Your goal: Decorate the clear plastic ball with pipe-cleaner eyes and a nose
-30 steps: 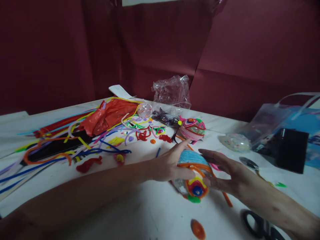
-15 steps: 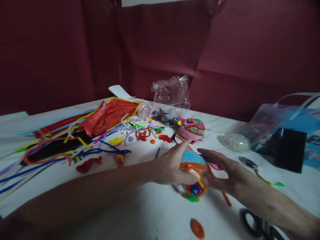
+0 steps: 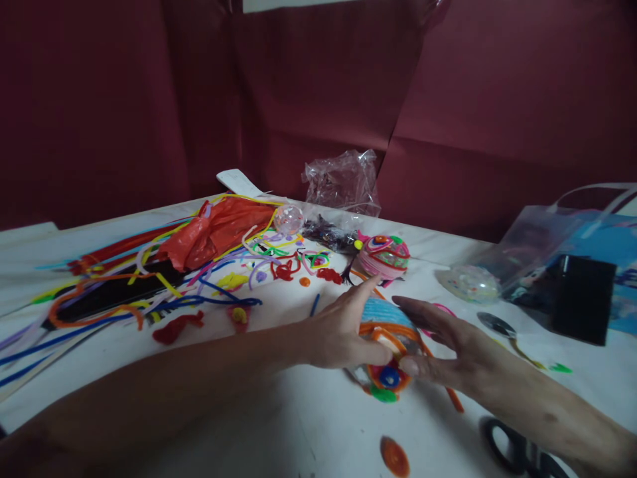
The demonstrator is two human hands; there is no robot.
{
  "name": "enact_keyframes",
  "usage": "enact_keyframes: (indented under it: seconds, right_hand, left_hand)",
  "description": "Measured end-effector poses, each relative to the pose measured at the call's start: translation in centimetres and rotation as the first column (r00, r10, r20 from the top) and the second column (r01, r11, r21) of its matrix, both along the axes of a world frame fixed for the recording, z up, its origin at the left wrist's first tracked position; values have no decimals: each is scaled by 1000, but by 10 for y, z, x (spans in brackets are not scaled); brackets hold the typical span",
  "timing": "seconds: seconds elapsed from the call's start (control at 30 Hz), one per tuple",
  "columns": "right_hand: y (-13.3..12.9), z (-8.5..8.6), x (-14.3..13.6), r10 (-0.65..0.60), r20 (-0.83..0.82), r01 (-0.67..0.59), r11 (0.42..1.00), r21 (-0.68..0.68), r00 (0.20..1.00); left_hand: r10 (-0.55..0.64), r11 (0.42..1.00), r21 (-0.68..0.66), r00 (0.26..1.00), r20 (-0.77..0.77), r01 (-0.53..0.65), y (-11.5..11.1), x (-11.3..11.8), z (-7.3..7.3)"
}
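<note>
A clear ball wrapped in light blue and orange pipe cleaner (image 3: 387, 314) rests on the white table in front of me. My left hand (image 3: 341, 335) cups its left side, with the thumb pressed on the front. From the right, my right hand (image 3: 450, 345) holds it, fingers curved over the far side. Both thumb tips nearly meet above a blue pompom (image 3: 389, 377) set in a red and orange ring. Below that sits a green piece (image 3: 383, 394). The ball's far side is hidden by my hands.
Scissors (image 3: 522, 451) and an orange coil (image 3: 395, 456) lie near me. A pink decorated ball (image 3: 383, 257) stands behind. Pipe cleaners and a red plastic bag (image 3: 219, 229) spread leftward. At right are a clear half-shell (image 3: 470, 284), a tape roll (image 3: 496, 324) and a black box (image 3: 580, 300).
My right thumb has shifted slightly on the ball's front, and the yellow strip seen between the thumbs is now mostly hidden. The ball stays in place; the view has moved a little.
</note>
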State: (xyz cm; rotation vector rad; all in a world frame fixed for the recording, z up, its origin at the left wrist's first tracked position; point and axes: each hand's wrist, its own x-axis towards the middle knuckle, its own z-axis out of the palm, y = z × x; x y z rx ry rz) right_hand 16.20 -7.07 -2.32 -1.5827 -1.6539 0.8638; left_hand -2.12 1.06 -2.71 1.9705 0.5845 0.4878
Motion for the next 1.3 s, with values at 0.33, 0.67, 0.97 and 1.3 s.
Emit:
enact_keyframes:
  seconds: [0.33,0.67,0.97,1.3]
  right_hand:
    - [5,2,-2,28,68,-26,999,-36,997]
    - [3,-1,0,-3,157,2,1000,7,988]
    - [2,-3,-8,-63,61,57,994,88,996]
    - [0,2,-11,-81,132,73,995,61,988]
  left_hand:
    - [-14,998,54,999,-30,16,1,0,-2]
    - [-123,986,-94,978,170,140,9,3,-10]
    - [-87,985,-130,980,178,111,13,6,-17]
    - [-48,988,-140,985,168,72,14,7,-18]
